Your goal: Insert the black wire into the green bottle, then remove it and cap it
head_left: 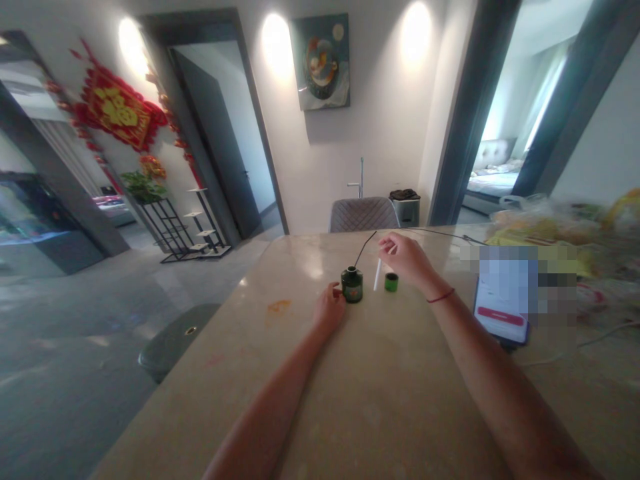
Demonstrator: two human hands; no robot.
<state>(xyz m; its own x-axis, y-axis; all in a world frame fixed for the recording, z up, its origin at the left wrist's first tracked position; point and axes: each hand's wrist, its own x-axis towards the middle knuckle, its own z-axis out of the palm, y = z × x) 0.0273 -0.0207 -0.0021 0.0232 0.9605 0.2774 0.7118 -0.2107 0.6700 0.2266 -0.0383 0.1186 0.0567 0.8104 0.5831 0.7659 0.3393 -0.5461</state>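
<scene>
While braced by the left hand curled against it, the green bottle is fed a thin black reed pinched in the right hand, cap set rightward.

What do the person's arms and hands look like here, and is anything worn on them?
Both forearms are bare, with no sleeves in view. The right hand has a thin red string bracelet around the wrist. The left hand has no glove, and no watch or band shows on it. No rings are visible at this size.
</scene>
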